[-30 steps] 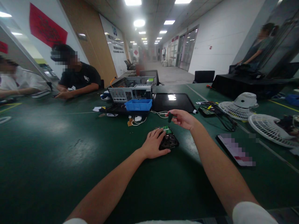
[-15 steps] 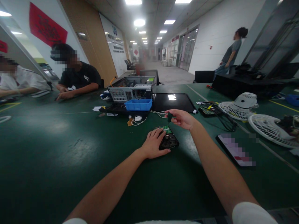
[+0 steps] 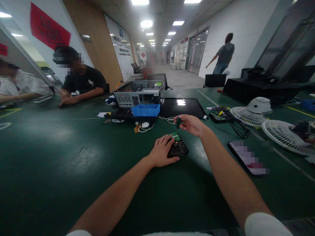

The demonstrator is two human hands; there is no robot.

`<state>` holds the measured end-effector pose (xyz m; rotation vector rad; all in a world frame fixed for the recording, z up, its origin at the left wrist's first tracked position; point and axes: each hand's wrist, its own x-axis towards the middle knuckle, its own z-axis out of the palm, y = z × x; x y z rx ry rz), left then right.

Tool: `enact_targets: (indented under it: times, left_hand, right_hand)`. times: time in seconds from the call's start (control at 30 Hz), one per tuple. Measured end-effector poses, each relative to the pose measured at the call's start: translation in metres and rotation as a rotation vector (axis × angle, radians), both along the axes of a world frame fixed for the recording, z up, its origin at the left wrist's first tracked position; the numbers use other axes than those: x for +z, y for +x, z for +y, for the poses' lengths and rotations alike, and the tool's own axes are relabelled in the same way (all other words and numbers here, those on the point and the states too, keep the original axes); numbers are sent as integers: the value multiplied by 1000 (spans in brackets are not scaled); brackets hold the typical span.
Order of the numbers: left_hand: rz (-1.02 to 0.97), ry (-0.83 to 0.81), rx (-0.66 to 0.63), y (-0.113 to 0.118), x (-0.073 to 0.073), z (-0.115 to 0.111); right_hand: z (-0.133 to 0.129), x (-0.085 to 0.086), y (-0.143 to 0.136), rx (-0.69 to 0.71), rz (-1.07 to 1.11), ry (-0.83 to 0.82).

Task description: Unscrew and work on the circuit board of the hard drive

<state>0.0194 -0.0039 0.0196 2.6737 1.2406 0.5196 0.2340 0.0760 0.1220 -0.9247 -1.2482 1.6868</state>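
A black hard drive point(image 3: 179, 149) with a green circuit board at its far end lies on the green table. My left hand point(image 3: 161, 151) holds it down, fingers across its left side and thumb along the near edge. Above the drive's far end, my right hand point(image 3: 193, 125) is closed in a pinch around a small screwdriver point(image 3: 178, 122) with a dark green handle. The screwdriver points down at the board; whether its tip touches a screw is too small to tell.
Beyond the drive stand a blue bin point(image 3: 146, 110), an open computer case point(image 3: 137, 95) and a flat black screen point(image 3: 182, 106). To the right are a phone point(image 3: 246, 159), cables and white fan parts point(image 3: 251, 111). A person point(image 3: 83, 78) sits at the left; another walks behind.
My left hand and the drive stay put. The screwdriver's handle looks slightly turned in my right fingers. In the background, the walking person has moved left and turned away.
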Motion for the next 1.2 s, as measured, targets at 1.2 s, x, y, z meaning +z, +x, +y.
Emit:
enact_targets:
  times: [1.2]
  left_hand:
    - [-1, -15, 1, -1, -1, 0]
  right_hand:
    - [5, -4, 1, -151, -147, 154]
